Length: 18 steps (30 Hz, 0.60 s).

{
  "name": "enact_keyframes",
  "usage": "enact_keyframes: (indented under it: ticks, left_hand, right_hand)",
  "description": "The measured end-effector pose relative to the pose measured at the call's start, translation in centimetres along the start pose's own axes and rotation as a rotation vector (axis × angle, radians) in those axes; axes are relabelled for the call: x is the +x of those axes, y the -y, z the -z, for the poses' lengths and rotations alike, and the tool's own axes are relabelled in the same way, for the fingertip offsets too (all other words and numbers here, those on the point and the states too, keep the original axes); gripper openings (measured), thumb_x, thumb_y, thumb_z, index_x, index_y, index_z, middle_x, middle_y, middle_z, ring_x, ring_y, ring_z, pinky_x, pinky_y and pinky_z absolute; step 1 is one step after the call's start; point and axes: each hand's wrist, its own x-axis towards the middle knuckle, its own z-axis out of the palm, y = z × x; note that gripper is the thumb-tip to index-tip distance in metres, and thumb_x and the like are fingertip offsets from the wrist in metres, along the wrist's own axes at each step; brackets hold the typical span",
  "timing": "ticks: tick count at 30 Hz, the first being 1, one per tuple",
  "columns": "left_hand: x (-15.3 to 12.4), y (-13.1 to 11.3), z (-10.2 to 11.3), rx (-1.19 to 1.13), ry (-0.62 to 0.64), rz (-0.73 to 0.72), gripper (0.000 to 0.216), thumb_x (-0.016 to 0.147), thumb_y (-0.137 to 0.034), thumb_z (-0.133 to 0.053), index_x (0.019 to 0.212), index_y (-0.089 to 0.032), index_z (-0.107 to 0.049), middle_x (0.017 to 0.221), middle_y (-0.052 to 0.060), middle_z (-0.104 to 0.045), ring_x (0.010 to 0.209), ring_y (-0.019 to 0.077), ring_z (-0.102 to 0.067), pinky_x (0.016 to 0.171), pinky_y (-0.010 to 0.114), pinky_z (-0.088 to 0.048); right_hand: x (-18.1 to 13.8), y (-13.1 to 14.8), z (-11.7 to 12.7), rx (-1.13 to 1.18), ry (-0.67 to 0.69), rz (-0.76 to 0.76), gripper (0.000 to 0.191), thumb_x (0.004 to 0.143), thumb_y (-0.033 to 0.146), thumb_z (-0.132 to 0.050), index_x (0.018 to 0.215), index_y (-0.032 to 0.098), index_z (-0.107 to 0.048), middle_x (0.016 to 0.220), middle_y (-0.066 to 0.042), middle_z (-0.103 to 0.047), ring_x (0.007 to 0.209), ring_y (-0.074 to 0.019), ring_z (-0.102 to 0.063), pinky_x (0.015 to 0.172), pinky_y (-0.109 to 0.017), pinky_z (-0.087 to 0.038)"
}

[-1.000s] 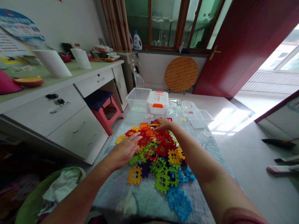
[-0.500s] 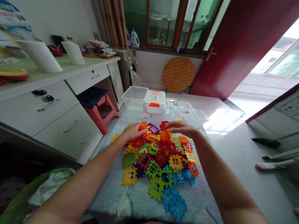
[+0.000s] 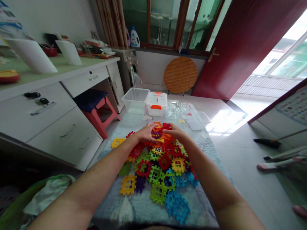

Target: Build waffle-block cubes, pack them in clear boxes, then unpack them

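A heap of interlocking plastic blocks (image 3: 158, 155), square with notched edges and window-like holes, lies on the cloth-covered table. At its far left side my left hand (image 3: 146, 133) curls round several blocks, its thumb apart from the fingers. Facing it, my right hand (image 3: 177, 131) bends over red and orange blocks, some fingertips hidden behind the pieces. Between the two hands show an orange block (image 3: 157, 126) and a purple block (image 3: 155, 134). Toward me lie a yellow block (image 3: 128, 184), a green block (image 3: 158, 192) and blue blocks (image 3: 177, 206).
Along the table's far edge stand a clear open box (image 3: 136, 101), a lidded box (image 3: 156, 105) with orange clips, and clear lids (image 3: 192, 113). Left are a pink stool (image 3: 104, 118) and a white cabinet (image 3: 64, 131). The patterned cloth (image 3: 141, 214) covers the table.
Both my hands have moved inward, toward each other, over the far part of the heap. Blocks between them are pressed closer together, and my right arm now covers some right-hand pieces.
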Motion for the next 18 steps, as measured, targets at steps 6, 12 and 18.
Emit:
enact_keyframes:
  ticks: [6,12,18]
  left_hand:
    - [-0.2,-1.1,-0.3,-0.131,-0.134,-0.173,0.075,0.058,-0.034,-0.084,0.125,-0.019,-0.056,0.119,0.009,-0.052,0.110,0.0255,-0.057,0.101,0.042,-0.046]
    - [-3.0,-5.7,-0.4,-0.115,-0.181,-0.299,0.046,0.075,-0.023,-0.071,0.119,-0.020,-0.060,0.109,0.006,-0.054,0.089,0.0172,-0.061,0.085,0.034,-0.054]
    - [-6.6,-7.6,-1.3,0.112,-0.196,-0.455,0.035,0.085,-0.018,-0.060,0.120,-0.020,-0.063,0.125,0.012,-0.057,0.118,0.0260,-0.054,0.103,0.045,-0.046]
  right_hand:
    - [-1.3,0.5,0.2,0.280,0.032,0.119,0.052,0.059,0.029,-0.078,0.106,0.023,-0.057,0.092,0.000,-0.066,0.073,-0.0140,-0.061,0.068,-0.029,-0.050]
    - [-5.0,2.0,0.9,0.211,0.014,0.282,0.035,0.068,0.028,-0.074,0.100,0.023,-0.059,0.103,0.000,-0.063,0.080,-0.0119,-0.059,0.074,-0.027,-0.049]
    - [-9.6,1.2,3.7,0.030,0.053,0.325,0.017,0.078,0.033,-0.067,0.090,0.022,-0.062,0.091,-0.001,-0.064,0.081,-0.0142,-0.059,0.075,-0.030,-0.049]
